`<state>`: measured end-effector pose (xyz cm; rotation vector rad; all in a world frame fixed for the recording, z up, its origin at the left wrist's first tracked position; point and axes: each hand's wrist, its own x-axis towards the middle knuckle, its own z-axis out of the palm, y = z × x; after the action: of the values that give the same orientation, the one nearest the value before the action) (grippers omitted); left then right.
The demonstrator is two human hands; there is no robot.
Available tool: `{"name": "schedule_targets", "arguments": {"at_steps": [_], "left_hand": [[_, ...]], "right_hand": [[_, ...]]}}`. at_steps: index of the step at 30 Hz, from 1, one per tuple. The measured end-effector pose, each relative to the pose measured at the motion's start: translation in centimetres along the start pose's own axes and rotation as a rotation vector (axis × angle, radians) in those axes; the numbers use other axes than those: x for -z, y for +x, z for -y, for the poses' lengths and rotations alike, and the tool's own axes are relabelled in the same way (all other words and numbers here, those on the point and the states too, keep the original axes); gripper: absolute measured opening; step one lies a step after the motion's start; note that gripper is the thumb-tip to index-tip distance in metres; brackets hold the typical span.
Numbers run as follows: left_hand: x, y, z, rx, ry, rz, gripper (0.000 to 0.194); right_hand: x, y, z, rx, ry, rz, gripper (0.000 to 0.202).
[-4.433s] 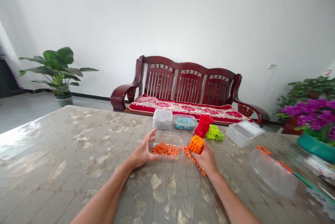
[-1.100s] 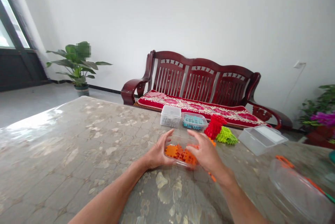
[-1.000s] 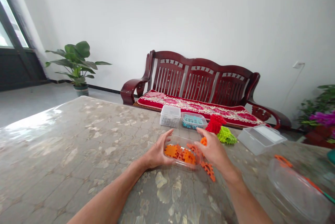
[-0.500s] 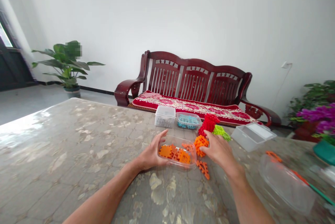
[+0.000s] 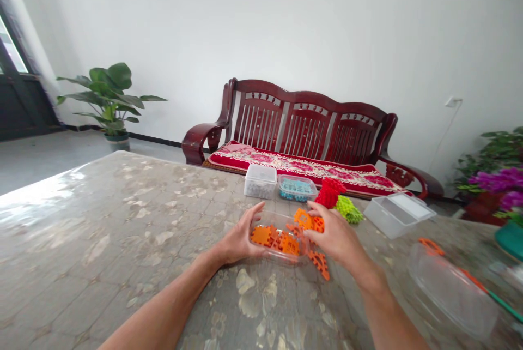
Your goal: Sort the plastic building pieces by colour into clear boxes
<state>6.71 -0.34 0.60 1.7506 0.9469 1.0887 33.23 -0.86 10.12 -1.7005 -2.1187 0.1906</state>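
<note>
My left hand (image 5: 241, 238) is wrapped around the left end of a clear plastic container (image 5: 281, 258), thumb and fingers on its wall. Flat orange interlocking pieces (image 5: 263, 235) with notched edges lie inside it. At the container's right rim, my right hand (image 5: 333, 233) grips an orange notched building piece (image 5: 303, 219) between thumb and fingers; part of it is hidden by the fingers. A loose triangular orange piece (image 5: 319, 264) rests on the table just right of the container, below my right hand.
Behind stand a lidded translucent box (image 5: 260, 182), a container of blue pieces (image 5: 297, 188), a red pile (image 5: 330, 192) and a lime-green pile (image 5: 349, 209). An open clear box (image 5: 394, 216) and a clear lid (image 5: 449, 290) are right. A wooden bench (image 5: 306, 126) stands beyond the table (image 5: 122, 230).
My right hand has moved slightly left and closed on the orange piece, which is now tilted up at the container's right rim. The left hand keeps its place on the container.
</note>
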Motion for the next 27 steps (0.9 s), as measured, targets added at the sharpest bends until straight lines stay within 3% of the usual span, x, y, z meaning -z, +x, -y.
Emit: {"name": "schedule_targets", "arguments": {"at_steps": [7, 12, 15, 19, 27], "left_hand": [[0.0, 0.0, -0.1, -0.018, 0.020, -0.005, 0.118], [0.0, -0.1, -0.1, -0.002, 0.023, 0.003, 0.117], [0.1, -0.1, -0.3, 0.015, 0.034, 0.003, 0.119], [0.1, 0.0, -0.3, 0.014, 0.058, -0.001, 0.118], [0.0, 0.0, -0.2, 0.009, 0.022, -0.004, 0.118]], "right_hand": [[-1.8, -0.8, 2.1, 0.118, 0.173, 0.222, 0.076], [-0.9, 0.1, 0.1, 0.067, 0.069, 0.059, 0.052], [-0.2, 0.5, -1.7, 0.008, -0.061, -0.025, 0.047], [0.0, 0.5, -3.1, -0.044, -0.171, -0.011, 0.054], [-0.6, 0.4, -3.2, -0.081, -0.272, 0.002, 0.055]]}}
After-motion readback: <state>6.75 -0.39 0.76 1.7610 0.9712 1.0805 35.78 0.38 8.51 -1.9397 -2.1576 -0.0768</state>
